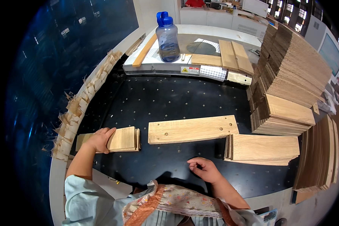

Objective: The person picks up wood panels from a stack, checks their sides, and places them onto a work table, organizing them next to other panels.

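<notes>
At the left of the black table, my left hand [98, 140] spans a small stack of light wooden boards [124, 138], with fingers and thumb gripping the top board across its width. My right hand [206, 169] hovers by the near edge, loosely bent, thumb and fingertips a little apart and nothing visible in it. Beyond it lies a single wooden board [192, 129] with round holes near both ends. That board's right end meets a low stack of boards [265, 147] on the right.
Tall piles of boards [286, 64] rise at the right, with more boards standing on edge [316, 154] nearer me. A blue water bottle [168, 39] stands on the white machine bed [150, 67] at the back, beside loose wooden strips [235, 56]. Ragged padding [84, 98] lines the left side.
</notes>
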`<move>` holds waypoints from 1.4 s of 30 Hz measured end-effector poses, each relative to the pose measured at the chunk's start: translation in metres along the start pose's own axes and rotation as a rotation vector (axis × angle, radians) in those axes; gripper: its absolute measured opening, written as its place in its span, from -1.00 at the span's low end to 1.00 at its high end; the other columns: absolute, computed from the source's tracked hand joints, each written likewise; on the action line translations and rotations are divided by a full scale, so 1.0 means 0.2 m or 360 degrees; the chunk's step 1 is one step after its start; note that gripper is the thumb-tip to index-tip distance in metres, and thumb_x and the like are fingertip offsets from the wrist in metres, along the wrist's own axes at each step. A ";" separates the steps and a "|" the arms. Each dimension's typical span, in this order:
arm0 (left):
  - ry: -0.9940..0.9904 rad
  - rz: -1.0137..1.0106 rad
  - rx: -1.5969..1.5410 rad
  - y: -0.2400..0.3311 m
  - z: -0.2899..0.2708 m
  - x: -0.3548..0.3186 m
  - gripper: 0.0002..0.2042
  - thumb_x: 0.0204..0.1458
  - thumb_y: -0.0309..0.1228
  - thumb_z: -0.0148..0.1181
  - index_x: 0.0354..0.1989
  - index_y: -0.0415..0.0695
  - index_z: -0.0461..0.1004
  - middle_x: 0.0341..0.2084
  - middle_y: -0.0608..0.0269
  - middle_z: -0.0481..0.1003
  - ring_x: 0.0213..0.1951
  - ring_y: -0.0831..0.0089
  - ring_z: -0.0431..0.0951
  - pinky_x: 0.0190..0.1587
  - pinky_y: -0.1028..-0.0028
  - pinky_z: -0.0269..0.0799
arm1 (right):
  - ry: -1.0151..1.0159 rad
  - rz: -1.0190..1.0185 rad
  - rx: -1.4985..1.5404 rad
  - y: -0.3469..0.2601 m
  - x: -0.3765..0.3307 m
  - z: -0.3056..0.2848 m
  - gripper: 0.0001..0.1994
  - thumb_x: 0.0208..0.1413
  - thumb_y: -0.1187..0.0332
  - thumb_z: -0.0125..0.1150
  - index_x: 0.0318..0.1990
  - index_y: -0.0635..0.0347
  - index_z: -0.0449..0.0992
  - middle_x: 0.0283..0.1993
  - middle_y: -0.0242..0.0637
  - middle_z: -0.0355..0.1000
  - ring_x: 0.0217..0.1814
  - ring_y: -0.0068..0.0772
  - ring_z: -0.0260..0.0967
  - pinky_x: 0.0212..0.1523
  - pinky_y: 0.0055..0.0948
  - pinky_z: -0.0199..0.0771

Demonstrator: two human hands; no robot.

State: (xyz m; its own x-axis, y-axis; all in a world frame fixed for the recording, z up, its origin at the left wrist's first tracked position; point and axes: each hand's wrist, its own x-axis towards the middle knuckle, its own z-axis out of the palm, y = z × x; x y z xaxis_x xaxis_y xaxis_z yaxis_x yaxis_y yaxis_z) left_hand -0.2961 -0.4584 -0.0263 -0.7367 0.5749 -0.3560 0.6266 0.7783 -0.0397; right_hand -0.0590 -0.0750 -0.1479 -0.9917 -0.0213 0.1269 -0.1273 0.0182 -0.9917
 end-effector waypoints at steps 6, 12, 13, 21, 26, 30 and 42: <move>0.0126 0.0065 0.0018 0.10 -0.20 0.11 0.06 -0.58 -0.26 0.44 0.29 -0.03 0.03 0.03 0.00 0.26 0.11 0.03 0.25 0.16 0.20 0.14 | -0.0019 0.0033 0.0041 -0.02 0.00 0.00 -0.77 0.03 0.60 0.14 -0.12 0.25 0.48 -0.33 -0.36 0.39 -0.31 -0.62 0.32 -0.30 -0.64 0.32; 0.0312 0.0261 0.0159 0.31 -0.40 0.67 0.03 -0.55 -0.30 0.42 0.29 -0.06 0.03 0.02 0.04 0.27 0.09 0.08 0.27 0.11 0.24 0.15 | -0.0027 0.0116 0.0020 -0.05 0.00 -0.03 -0.75 0.04 0.57 0.15 -0.09 0.26 0.47 -0.27 -0.32 0.39 -0.25 -0.58 0.36 -0.24 -0.61 0.35; 0.0288 0.0261 0.0232 0.33 -0.41 0.77 0.02 -0.52 -0.31 0.42 0.29 -0.04 0.02 0.02 0.05 0.27 0.10 0.12 0.26 0.08 0.23 0.15 | -0.0059 0.0112 0.0021 -0.06 0.01 -0.03 -0.75 0.04 0.57 0.15 -0.08 0.26 0.47 -0.27 -0.32 0.39 -0.24 -0.57 0.36 -0.23 -0.61 0.35; 0.0053 0.0327 0.0365 0.35 -0.38 1.30 0.05 -0.50 -0.28 0.46 0.32 0.06 0.00 0.14 0.09 0.20 0.25 0.14 0.11 0.30 0.06 -0.11 | -0.0123 0.0350 -0.0108 -0.15 0.03 -0.06 -0.74 0.08 0.48 0.19 -0.05 0.21 0.47 -0.26 -0.29 0.43 -0.17 -0.47 0.38 -0.16 -0.55 0.37; 0.1048 0.0236 0.0453 0.12 -0.15 1.46 -0.41 -0.23 -0.49 0.20 0.12 0.08 0.31 0.20 0.15 0.16 0.30 0.18 0.02 0.30 0.06 -0.11 | 0.0049 0.0127 -0.0015 -0.05 0.01 -0.02 -0.81 0.06 0.55 0.16 -0.14 0.23 0.49 -0.27 -0.28 0.41 -0.28 -0.42 0.36 -0.25 -0.52 0.35; 0.1095 -0.0253 -0.0489 0.17 -0.06 1.39 -0.56 -0.21 -0.56 0.12 -0.04 -0.10 0.41 0.03 0.05 0.32 0.16 0.13 0.24 0.19 0.23 0.15 | 0.0093 0.0085 -0.0046 -0.08 0.04 -0.03 -0.82 0.06 0.55 0.16 -0.16 0.25 0.49 -0.29 -0.27 0.41 -0.27 -0.40 0.36 -0.25 -0.50 0.35; 0.1444 -0.0532 -0.3554 0.11 -0.07 1.79 -0.74 -0.13 -0.50 0.16 -0.22 -0.08 0.34 -0.10 0.31 0.34 0.03 0.50 0.22 0.06 0.41 0.09 | 0.0021 0.0033 -0.0121 -0.09 0.05 -0.04 -0.83 0.07 0.52 0.18 -0.16 0.25 0.48 -0.25 -0.24 0.42 -0.20 -0.36 0.38 -0.19 -0.47 0.36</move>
State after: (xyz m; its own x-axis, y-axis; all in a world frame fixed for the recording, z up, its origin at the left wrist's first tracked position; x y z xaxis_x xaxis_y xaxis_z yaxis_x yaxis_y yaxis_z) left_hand -0.5494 -0.2318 -0.1407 -0.9706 -0.1175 -0.2102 -0.1197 -0.5220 0.8445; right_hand -0.0663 -0.0678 -0.1279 -0.9942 -0.0071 0.1071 -0.1073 0.0942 -0.9898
